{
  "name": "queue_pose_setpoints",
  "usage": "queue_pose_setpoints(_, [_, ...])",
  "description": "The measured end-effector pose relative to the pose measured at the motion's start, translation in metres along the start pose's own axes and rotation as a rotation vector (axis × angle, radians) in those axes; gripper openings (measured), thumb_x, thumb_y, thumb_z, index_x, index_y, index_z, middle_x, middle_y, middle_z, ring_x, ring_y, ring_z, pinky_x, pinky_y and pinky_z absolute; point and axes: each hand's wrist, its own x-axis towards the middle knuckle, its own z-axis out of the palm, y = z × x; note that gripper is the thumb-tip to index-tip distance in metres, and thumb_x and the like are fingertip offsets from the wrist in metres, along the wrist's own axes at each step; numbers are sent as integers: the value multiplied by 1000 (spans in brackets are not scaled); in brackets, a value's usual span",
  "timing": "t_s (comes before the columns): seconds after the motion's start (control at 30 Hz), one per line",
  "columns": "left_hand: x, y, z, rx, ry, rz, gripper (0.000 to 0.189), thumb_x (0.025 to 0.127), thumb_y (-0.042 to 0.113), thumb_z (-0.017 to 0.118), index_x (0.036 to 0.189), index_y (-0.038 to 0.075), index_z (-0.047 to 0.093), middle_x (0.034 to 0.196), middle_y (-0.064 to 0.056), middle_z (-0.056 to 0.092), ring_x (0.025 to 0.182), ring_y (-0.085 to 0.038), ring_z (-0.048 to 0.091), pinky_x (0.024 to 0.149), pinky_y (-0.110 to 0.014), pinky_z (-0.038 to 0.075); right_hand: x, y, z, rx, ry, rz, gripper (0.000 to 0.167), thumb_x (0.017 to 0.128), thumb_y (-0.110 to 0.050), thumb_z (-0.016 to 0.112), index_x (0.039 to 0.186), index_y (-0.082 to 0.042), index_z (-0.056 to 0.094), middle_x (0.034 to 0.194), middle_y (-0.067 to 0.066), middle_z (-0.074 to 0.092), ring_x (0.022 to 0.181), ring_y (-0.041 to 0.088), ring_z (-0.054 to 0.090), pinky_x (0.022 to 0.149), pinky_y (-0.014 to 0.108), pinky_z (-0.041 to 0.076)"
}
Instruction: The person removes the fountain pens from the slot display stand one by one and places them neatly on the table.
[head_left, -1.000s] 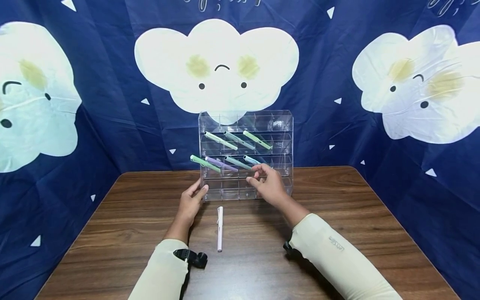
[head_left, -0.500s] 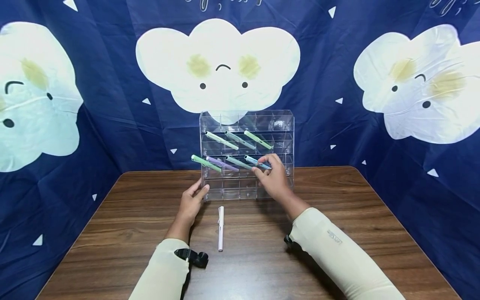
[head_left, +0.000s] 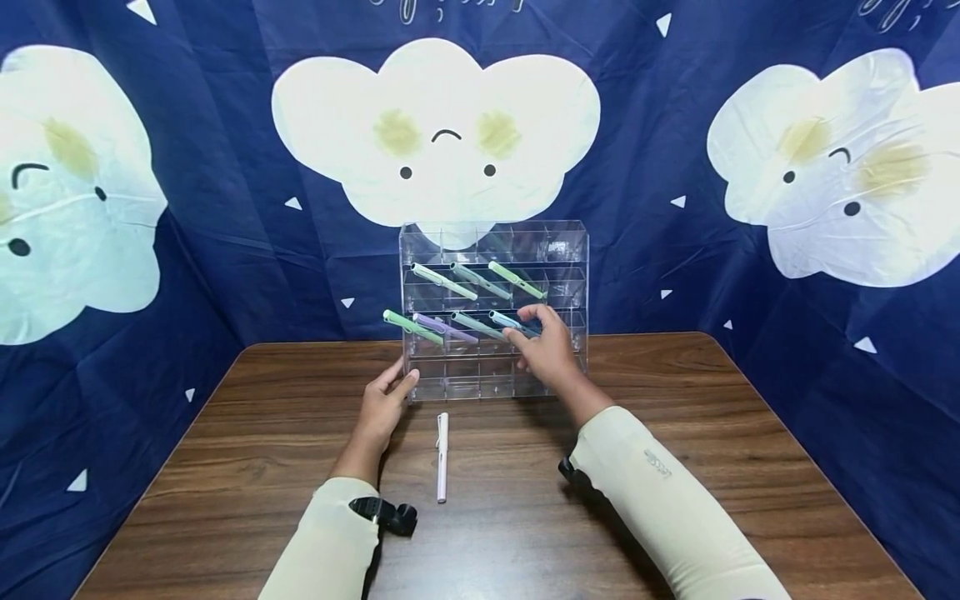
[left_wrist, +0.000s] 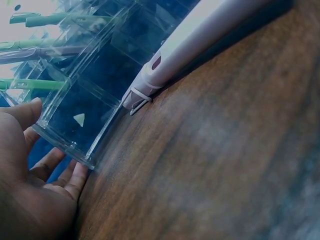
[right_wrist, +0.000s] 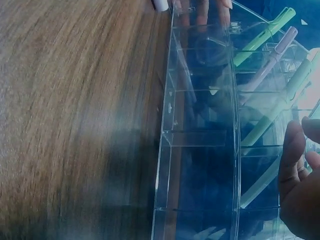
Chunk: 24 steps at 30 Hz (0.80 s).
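A clear plastic pen rack [head_left: 459, 389] with tiers of small compartments stands upright at the table's back. My left hand [head_left: 384, 408] holds its lower left side, thumb in front and fingers around the edge. My right hand [head_left: 551, 350] is at the second tier up, thumb and index finger on either side of a light blue pen [head_left: 501, 317], slightly apart from it. Left of that pen lean a grey-green pen [head_left: 472, 323], a purple pen [head_left: 442, 327] and a green pen [head_left: 408, 323]. A pale pink pen [head_left: 442, 467] lies on the table before the rack.
On the tier above lean a pale green pen [head_left: 442, 282], another grey-green pen [head_left: 480, 280] and a bright green pen [head_left: 516, 280]. The brown wooden table [head_left: 300, 375] ends at a dark blue cloth backdrop [head_left: 637, 275] with cloud prints.
My right hand's thumb and index finger closed on the light blue pen, then spread apart around it. The pen stays leaning in its compartment. My left hand keeps its place on the rack.
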Motion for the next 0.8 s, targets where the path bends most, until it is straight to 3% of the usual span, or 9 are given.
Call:
queue_pose_setpoints(0.33, [2, 2, 2, -2, -20, 0, 59, 109, 27, 70, 164, 18, 50, 161, -25, 56, 102, 0, 60, 85, -21, 55, 5, 2, 0, -48, -21, 61, 44, 99, -23, 83, 134, -6, 64, 141, 17, 64, 47, 12, 60, 45, 28, 53])
queue_pose_setpoints(0.6, [2, 1, 1, -3, -21, -6, 59, 109, 27, 70, 164, 18, 51, 161, -24, 56, 102, -1, 60, 84, -21, 55, 7, 2, 3, -49, -43, 67, 31, 103, -16, 78, 131, -7, 68, 116, 27, 72, 42, 10, 56, 41, 26, 48])
queue_pose_setpoints(0.8, [1, 1, 0, 9, -26, -6, 59, 110, 29, 70, 165, 19, 50, 165, -21, 53, 110, -4, 59, 85, -20, 55, 8, 2, 6, -42, -26, 42, 23, 104, -9, 74, 127, -4, 71, 129, 22, 69, 42, 9, 56, 40, 27, 49])
